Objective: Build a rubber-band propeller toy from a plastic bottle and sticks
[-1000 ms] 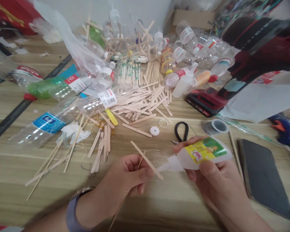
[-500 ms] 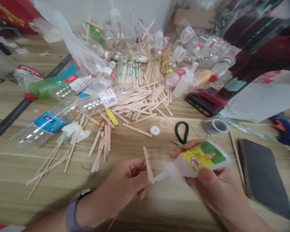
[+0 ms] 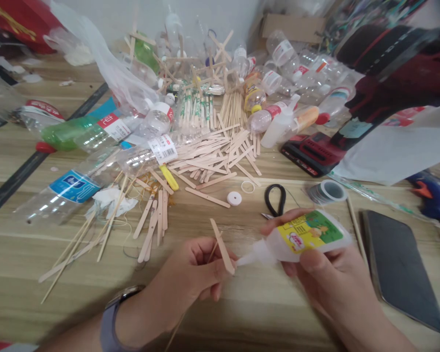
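Observation:
My left hand pinches a flat wooden craft stick that tilts up and to the left. A thin bamboo skewer passes through the same hand, its lower end pointing down toward me. My right hand is wrapped round a clear glue bottle with a yellow and green label. The bottle lies nearly level, and its white nozzle points left, at or very near the lower end of the craft stick. Whether glue is coming out is too small to tell. Black-handled scissors lie just beyond the bottle.
Loose craft sticks are heaped mid-table, with plastic bottles to the left and behind. On the right are a cordless drill, a spool, a dark phone and a glue gun. A white disc lies ahead.
The craft stick has tilted further left in my left hand, its upper end shifting left. The glue bottle has moved slightly up, its nozzle staying by the stick's lower end.

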